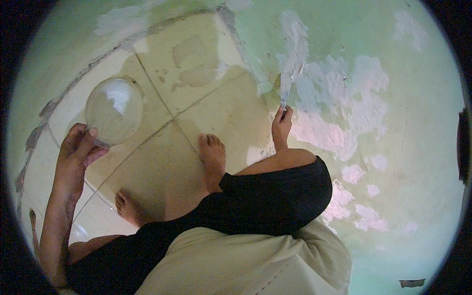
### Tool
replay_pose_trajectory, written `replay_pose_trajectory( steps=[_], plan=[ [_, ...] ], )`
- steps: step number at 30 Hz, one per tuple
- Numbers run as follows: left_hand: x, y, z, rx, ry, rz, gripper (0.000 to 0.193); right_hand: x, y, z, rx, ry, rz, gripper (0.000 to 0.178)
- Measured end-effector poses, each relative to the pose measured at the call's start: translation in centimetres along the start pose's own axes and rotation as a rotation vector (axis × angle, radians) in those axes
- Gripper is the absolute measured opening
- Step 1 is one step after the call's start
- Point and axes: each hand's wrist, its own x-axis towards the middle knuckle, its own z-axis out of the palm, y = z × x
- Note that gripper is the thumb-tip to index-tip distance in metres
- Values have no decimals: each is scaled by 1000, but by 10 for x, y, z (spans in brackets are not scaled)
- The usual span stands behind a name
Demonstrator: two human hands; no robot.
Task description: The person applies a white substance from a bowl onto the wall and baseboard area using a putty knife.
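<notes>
My left hand grips the rim of a round, clear container, held out over the tiles at the left; smears show on it, and I cannot tell how much it contains. Beyond my knee, my right hand is closed round the handle of a putty knife. The knife's blade points up and lies against or very close to the green wall, at the lower end of a white streak of filler. Broad white and pinkish filler patches spread over the wall to the right of the blade.
Pale floor tiles with dark joints and damp-looking stains run up to the walls. A rough, chipped seam marks the wall's foot at the left. My bare feet stand on the tiles. A dark object sits at the right edge.
</notes>
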Motion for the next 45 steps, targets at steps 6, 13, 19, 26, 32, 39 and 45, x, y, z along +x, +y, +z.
replay_pose_trajectory(
  steps=[6,13,19,26,32,39,45],
  plan=[
    [0,0,3,6,-15,-26,30,16,-50,-12,94,43,-13,31],
    [1,0,2,15,-33,-15,28,6,-16,-1,45,91,22,30],
    [-3,2,-1,38,-10,-22,26,-14,-15,16,130,16,-1,31],
    [-2,-1,-1,15,-24,-33,28,39,-35,11,56,72,-39,31],
    [-2,4,3,3,7,-15,28,-20,13,14,79,20,72,32],
    [-4,0,-3,30,-19,-35,29,20,-48,3,192,49,-7,33],
    [-4,4,4,30,-1,-4,29,1,-7,16,171,65,127,33]
  ],
)
